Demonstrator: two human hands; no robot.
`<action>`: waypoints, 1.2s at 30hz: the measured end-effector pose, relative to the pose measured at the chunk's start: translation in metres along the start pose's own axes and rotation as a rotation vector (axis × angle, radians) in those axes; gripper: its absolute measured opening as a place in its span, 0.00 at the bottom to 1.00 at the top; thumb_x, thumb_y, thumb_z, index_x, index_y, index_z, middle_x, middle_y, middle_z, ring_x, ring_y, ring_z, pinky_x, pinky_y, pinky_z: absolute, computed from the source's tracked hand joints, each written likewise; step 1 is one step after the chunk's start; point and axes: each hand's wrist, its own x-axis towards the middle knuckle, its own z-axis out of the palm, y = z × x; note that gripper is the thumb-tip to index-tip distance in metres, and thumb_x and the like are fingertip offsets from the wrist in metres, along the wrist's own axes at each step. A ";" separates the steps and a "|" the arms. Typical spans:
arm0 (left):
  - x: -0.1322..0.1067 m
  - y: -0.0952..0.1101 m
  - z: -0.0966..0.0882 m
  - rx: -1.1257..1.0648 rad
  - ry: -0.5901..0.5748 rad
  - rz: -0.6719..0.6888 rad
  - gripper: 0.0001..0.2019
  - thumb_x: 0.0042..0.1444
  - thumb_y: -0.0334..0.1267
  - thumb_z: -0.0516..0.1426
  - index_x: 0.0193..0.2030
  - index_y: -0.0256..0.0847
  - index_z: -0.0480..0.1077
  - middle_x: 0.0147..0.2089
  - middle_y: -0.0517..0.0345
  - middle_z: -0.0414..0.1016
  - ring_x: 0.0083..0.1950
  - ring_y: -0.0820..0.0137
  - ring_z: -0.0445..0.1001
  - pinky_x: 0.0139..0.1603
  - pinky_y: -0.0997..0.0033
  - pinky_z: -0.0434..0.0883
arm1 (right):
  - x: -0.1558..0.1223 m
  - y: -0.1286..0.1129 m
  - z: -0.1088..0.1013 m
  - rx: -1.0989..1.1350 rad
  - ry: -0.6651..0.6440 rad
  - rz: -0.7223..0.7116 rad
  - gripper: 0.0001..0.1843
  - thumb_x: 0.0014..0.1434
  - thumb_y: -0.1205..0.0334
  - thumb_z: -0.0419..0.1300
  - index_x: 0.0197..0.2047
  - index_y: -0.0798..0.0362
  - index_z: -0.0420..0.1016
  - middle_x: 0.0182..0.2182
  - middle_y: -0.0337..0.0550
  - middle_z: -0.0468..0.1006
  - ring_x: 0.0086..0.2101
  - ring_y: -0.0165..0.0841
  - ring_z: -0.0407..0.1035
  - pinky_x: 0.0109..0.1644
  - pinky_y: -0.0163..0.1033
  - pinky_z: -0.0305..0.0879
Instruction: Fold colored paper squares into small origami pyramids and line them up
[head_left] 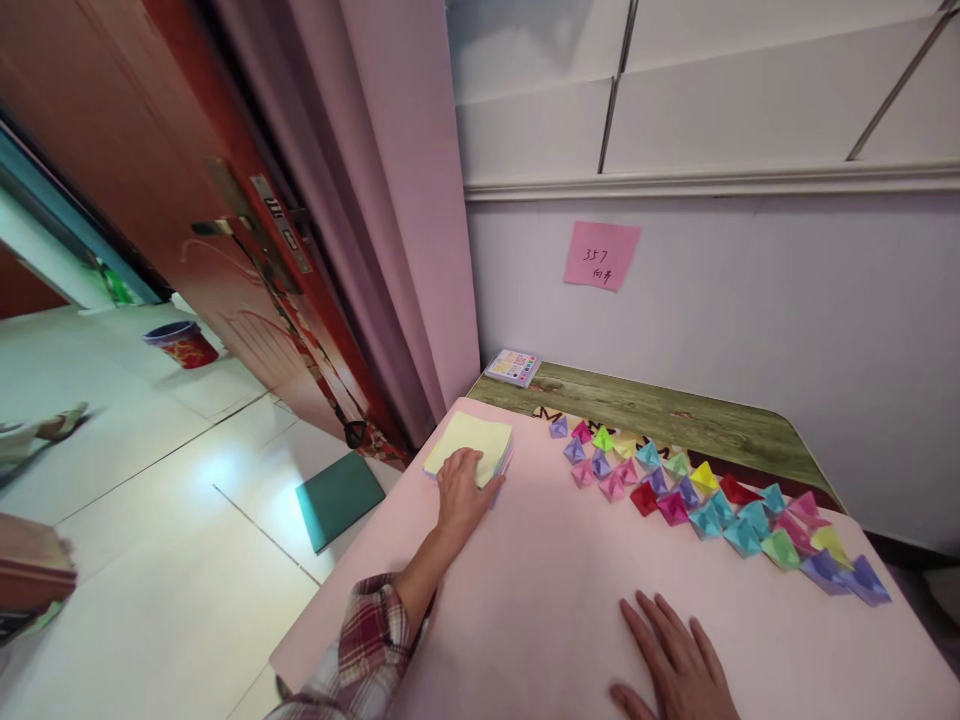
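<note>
A stack of square coloured paper (469,437), pale yellow on top, lies at the far left corner of the pink tabletop. My left hand (463,492) rests on its near edge, fingers bent over the top sheet and thumb apart at the right side; no sheet looks lifted. Low in the view, my right hand (679,660) is spread on the tabletop with nothing in it. Several folded paper boats (673,507) in many colours stand in slanting rows along the table's far right side.
Behind the pink table (540,590) is a wood-patterned surface (645,400) with a small printed pack (513,367). A pink note (602,255) sticks to the wall. At left are a red door (172,180), a green board (340,500) on the floor and a bucket (182,343).
</note>
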 end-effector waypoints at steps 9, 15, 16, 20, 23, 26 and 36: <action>0.012 -0.017 -0.002 -0.241 -0.083 -0.111 0.19 0.42 0.48 0.67 0.40 0.43 0.75 0.46 0.52 0.74 0.51 0.56 0.69 0.53 0.58 0.63 | 0.004 -0.007 -0.016 0.069 -0.047 0.037 0.38 0.59 0.38 0.53 0.69 0.43 0.53 0.64 0.45 0.63 0.62 0.51 0.56 0.63 0.60 0.47; 0.014 -0.021 -0.003 -0.460 -0.089 -0.206 0.18 0.37 0.47 0.69 0.35 0.41 0.76 0.43 0.52 0.74 0.48 0.58 0.71 0.52 0.60 0.64 | 0.007 -0.013 -0.030 0.096 -0.049 0.053 0.37 0.61 0.39 0.52 0.68 0.46 0.55 0.64 0.47 0.62 0.63 0.50 0.54 0.65 0.61 0.44; 0.015 -0.022 -0.003 -0.493 -0.085 -0.224 0.18 0.37 0.47 0.68 0.35 0.41 0.76 0.43 0.52 0.74 0.47 0.59 0.71 0.52 0.60 0.65 | 0.008 -0.013 -0.031 0.095 -0.050 0.052 0.37 0.61 0.39 0.52 0.68 0.47 0.56 0.64 0.48 0.62 0.63 0.50 0.54 0.65 0.61 0.44; 0.014 -0.027 -0.001 -0.546 -0.085 -0.265 0.21 0.36 0.49 0.69 0.36 0.39 0.76 0.42 0.52 0.75 0.45 0.61 0.72 0.50 0.63 0.66 | 0.008 -0.014 -0.034 0.100 -0.058 0.054 0.37 0.61 0.39 0.52 0.68 0.47 0.55 0.64 0.47 0.62 0.63 0.50 0.54 0.65 0.61 0.44; 0.015 -0.029 -0.001 -0.581 -0.090 -0.282 0.23 0.34 0.49 0.69 0.36 0.38 0.76 0.41 0.52 0.76 0.44 0.62 0.73 0.48 0.65 0.67 | 0.008 -0.014 -0.035 0.095 -0.064 0.059 0.37 0.61 0.39 0.52 0.68 0.47 0.55 0.64 0.47 0.62 0.63 0.49 0.53 0.65 0.61 0.45; 0.015 -0.031 -0.001 -0.613 -0.095 -0.293 0.24 0.33 0.50 0.70 0.37 0.39 0.77 0.39 0.53 0.76 0.44 0.61 0.73 0.48 0.65 0.67 | 0.008 -0.015 -0.035 0.085 -0.059 0.057 0.37 0.61 0.39 0.52 0.68 0.47 0.55 0.64 0.46 0.62 0.63 0.49 0.53 0.65 0.60 0.45; 0.016 -0.037 0.001 -0.658 -0.118 -0.292 0.25 0.32 0.50 0.70 0.38 0.39 0.76 0.42 0.51 0.76 0.47 0.60 0.73 0.49 0.65 0.67 | 0.007 -0.013 -0.030 0.060 -0.041 0.045 0.38 0.61 0.38 0.52 0.69 0.46 0.54 0.64 0.46 0.63 0.63 0.49 0.54 0.65 0.59 0.44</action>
